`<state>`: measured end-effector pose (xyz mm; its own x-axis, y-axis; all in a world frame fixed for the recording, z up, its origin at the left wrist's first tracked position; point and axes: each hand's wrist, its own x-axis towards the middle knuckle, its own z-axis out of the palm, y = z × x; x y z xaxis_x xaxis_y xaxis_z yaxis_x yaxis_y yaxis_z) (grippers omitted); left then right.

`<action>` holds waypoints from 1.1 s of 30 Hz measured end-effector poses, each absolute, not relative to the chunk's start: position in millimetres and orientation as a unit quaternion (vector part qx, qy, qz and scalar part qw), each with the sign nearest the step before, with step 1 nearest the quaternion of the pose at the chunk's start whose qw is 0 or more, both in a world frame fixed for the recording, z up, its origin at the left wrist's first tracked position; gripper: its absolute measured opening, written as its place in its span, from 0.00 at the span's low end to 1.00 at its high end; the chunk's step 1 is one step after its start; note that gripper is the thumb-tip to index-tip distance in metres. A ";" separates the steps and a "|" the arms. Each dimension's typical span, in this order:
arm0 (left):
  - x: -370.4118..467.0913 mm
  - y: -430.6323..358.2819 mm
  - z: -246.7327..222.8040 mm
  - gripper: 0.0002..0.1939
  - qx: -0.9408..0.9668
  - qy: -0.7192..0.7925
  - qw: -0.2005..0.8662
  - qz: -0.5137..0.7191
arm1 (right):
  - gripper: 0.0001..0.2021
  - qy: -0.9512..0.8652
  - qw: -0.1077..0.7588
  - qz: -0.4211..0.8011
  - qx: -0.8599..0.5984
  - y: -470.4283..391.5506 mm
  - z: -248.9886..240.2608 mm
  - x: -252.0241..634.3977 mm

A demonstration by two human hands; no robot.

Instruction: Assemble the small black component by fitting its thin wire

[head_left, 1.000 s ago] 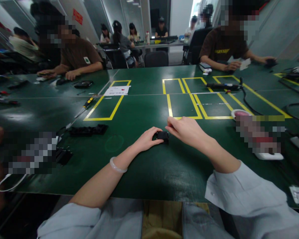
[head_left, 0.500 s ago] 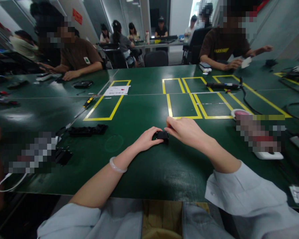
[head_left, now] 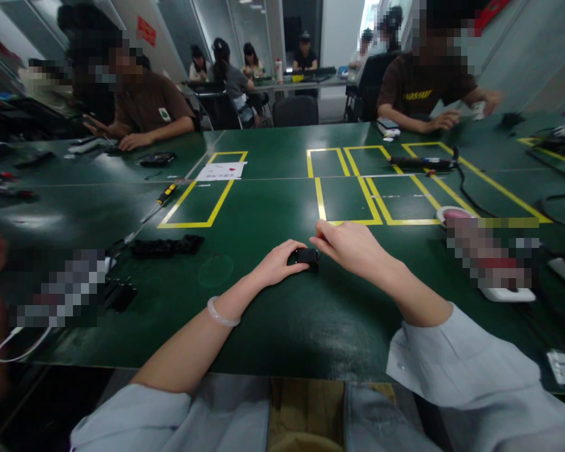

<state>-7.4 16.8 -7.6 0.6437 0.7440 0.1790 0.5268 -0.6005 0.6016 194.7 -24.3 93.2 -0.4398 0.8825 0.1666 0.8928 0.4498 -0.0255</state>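
Note:
My left hand (head_left: 277,263) is closed round a small black block-shaped object (head_left: 307,256), thumb on the near side and fingers on the far side. The block rests on the green table. Close against its right end is my right hand (head_left: 353,250), its fingers curled into a pinch. Whatever the right fingers hold, if anything, is hidden behind them. The black object's exact kind is too small and dark to make out.
Black strip-like pieces (head_left: 167,246) lie to the left, beyond a screwdriver (head_left: 168,191) with a yellow-black handle. Paper (head_left: 221,171) lies near yellow tape outlines. A black tool with a cable (head_left: 424,162) lies at right. Co-workers sit across the table.
My two hands and the black block stay almost where they were, the right hand shifting only slightly. Across the table at right, a co-worker's hands have moved closer together.

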 end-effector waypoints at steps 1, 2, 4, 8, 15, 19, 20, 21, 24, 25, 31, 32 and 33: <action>-7.5 16.7 -7.4 0.19 0.869 0.365 0.259 0.212 | 0.13 -0.850 0.080 -0.030 -0.520 -24.2 93.0 194.9; -7.6 16.6 -7.2 0.19 0.868 0.364 0.261 0.213 | 0.12 -0.853 0.083 -0.025 -0.515 -24.2 92.8 195.4; -7.9 16.5 -6.9 0.19 0.868 0.363 0.263 0.214 | 0.11 -0.857 0.089 -0.013 -0.507 -24.5 92.7 196.7; -8.3 16.3 -7.1 0.19 0.867 0.361 0.266 0.217 | 0.10 -0.860 0.102 0.017 -0.499 -26.0 94.1 199.5; -8.2 16.6 -7.8 0.19 0.867 0.361 0.264 0.217 | 0.09 -0.865 0.108 0.027 -0.490 -27.8 97.5 198.3; -7.9 16.3 -7.0 0.19 0.866 0.369 0.265 0.211 | 0.10 -0.859 0.096 0.014 -0.503 -25.7 95.7 197.8; -7.9 16.1 -6.7 0.19 0.865 0.368 0.266 0.211 | 0.10 -0.859 0.094 0.016 -0.502 -25.4 95.1 198.2; -7.8 15.8 -6.4 0.19 0.866 0.367 0.266 0.213 | 0.09 -0.861 0.096 0.020 -0.499 -25.2 94.4 198.7; -7.9 15.3 -6.1 0.19 0.867 0.360 0.267 0.219 | 0.10 -0.865 0.113 0.032 -0.488 -25.8 93.2 200.5; -7.9 15.3 -6.2 0.19 0.866 0.359 0.267 0.221 | 0.10 -0.865 0.118 0.034 -0.486 -26.1 93.1 200.9; -7.6 16.3 -7.2 0.19 0.867 0.362 0.265 0.217 | 0.09 -0.862 0.122 0.027 -0.492 -27.1 95.1 199.3; -7.5 16.4 -7.2 0.19 0.867 0.364 0.264 0.214 | 0.10 -0.861 0.117 0.024 -0.494 -26.9 95.5 198.7; -7.5 16.3 -7.1 0.19 0.867 0.366 0.263 0.213 | 0.11 -0.860 0.111 0.020 -0.497 -26.5 95.7 198.2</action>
